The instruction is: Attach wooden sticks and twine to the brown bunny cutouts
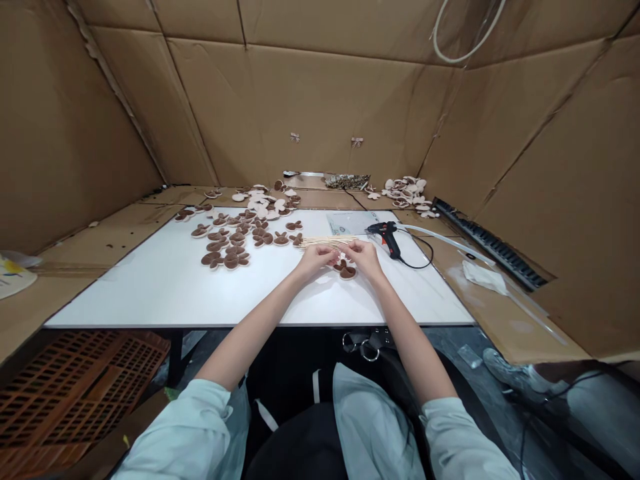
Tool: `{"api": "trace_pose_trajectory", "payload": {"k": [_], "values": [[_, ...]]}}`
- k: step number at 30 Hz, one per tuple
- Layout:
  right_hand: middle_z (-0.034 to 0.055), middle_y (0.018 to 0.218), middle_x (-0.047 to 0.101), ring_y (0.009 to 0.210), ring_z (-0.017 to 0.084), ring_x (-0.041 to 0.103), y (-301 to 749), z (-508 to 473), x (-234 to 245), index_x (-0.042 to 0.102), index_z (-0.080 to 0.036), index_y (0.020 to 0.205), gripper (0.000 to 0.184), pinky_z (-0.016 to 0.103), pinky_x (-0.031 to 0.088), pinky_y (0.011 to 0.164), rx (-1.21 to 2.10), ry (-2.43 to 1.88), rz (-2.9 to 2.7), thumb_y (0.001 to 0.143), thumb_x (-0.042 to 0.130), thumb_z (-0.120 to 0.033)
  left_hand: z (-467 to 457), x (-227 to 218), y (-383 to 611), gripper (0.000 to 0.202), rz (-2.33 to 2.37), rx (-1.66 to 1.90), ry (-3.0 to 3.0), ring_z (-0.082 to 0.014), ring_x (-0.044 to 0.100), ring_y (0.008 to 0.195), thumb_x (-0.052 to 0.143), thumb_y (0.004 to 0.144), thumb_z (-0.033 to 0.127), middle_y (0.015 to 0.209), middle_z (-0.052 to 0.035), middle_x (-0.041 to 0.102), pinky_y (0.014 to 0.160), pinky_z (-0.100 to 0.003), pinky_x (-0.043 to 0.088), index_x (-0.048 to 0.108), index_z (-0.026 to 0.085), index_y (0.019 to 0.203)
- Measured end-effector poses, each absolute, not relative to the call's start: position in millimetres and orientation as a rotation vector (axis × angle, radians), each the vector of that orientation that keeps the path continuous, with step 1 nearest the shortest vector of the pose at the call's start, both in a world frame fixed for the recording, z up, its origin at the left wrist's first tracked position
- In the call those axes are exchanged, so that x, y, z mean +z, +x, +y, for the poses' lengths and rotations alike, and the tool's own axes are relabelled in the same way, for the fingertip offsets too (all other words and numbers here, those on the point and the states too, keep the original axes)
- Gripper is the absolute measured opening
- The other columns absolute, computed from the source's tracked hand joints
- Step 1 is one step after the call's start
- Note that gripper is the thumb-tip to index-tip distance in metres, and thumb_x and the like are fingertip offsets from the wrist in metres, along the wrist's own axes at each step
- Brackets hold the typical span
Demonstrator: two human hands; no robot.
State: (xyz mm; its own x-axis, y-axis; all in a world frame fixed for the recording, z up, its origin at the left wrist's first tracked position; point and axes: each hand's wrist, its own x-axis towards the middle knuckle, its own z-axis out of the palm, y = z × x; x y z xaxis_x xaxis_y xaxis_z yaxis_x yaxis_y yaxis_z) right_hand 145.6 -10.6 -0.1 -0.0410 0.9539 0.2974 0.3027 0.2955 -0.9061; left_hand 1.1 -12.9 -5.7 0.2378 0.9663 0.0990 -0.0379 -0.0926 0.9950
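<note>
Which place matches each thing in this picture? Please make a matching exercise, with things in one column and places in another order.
Things:
1. hot glue gun
2. bundle of wooden sticks
3. crumpled white tissue
4. orange plastic crate

Places:
A. Below the white table, at left
B. On the table, right of the sticks
C. On the cardboard, right of the table
D. On the table, behind the left hand and right hand

Pairs: 1-B, 2-D, 3-C, 4-A

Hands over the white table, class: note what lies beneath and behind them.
Beneath the right hand, a brown-and-cream cut-out shows, its upper part covered by that hand. Behind the hands lie wooden sticks, partly hidden. What the left hand covers cannot be seen.
</note>
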Motion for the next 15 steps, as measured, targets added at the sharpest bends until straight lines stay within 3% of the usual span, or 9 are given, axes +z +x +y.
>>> {"api": "trace_pose_trajectory", "payload": {"k": [15], "values": [[-0.0017,0.052,0.050,0.049,0.010,0.044,145.3,-10.4,1.2,0.051,-0.017,0.054,0.032,0.024,0.036,0.049,0.848,-1.094,-1.527,0.062,0.061,-0.046,-12.5,-9.1,1.6,0.017,0.752,1.050,1.165,-0.0123,0.056,0.065,0.067,0.057,0.029,0.066,-0.0031,0.060,0.062,-0.025,0.041,0.064,0.013,0.062]]}}
